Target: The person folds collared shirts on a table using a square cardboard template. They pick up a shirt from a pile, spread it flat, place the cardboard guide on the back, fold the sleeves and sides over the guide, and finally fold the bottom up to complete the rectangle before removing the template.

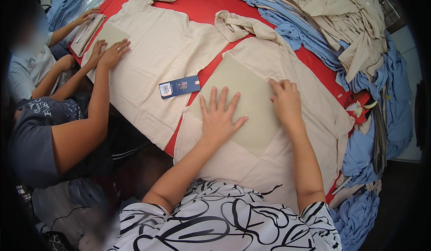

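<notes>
A beige garment, which looks like a shirt, lies spread in front of me. On it rests a flat grey-green board, set at a slant. My left hand presses flat on the board's left part, fingers spread. At the board's upper right edge is my right hand, its fingers curled and pinched together. Whether they grip cloth or the board's edge is hidden. A dark blue hang tag with a white label lies left of the board, partly on a second beige garment.
Red cloth covers the table. Blue garments and beige garments are heaped at the back right; more blue ones hang at right. Left, a co-worker's hands press another board; another person sits beyond.
</notes>
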{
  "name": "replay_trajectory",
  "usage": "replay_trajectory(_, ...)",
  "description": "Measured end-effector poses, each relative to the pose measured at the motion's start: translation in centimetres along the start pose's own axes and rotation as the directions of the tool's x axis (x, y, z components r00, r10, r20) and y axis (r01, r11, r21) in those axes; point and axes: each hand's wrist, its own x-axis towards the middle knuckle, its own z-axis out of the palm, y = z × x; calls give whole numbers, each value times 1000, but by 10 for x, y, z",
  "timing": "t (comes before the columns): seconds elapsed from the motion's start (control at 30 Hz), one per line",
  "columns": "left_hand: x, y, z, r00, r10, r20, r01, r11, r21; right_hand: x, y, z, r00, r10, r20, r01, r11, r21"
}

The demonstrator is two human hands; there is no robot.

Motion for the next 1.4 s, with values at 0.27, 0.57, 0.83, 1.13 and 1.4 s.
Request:
replay_trajectory(0.27, -27, -33, -27, 995, -35, -97, 26, 996, -91, -23, -20, 44, 979, -194, -61, 196, 980, 31)
replay_trajectory(0.57, -38, -97, -39, 978, -26, -206, 10, 997, -81, -22, -19, 38, 983, -184, 3, 183, 981, 61)
replay_trajectory(0.83, 4, -46, -44, 987, 63, -151, -78, 992, -97, -23, -18, 41, 962, -246, -117, 252, 967, 42)
replay_trajectory(1.13, 37, 0, 1, 986, 168, -23, -169, 984, -50, 1, 12, 41, 970, -219, -101, 238, 941, 240)
replay_trajectory(1.4, 40, -1, 7, 983, 180, -26, -180, 983, -17, 114, 41, -5, 997, 74, 28, -78, 982, 171)
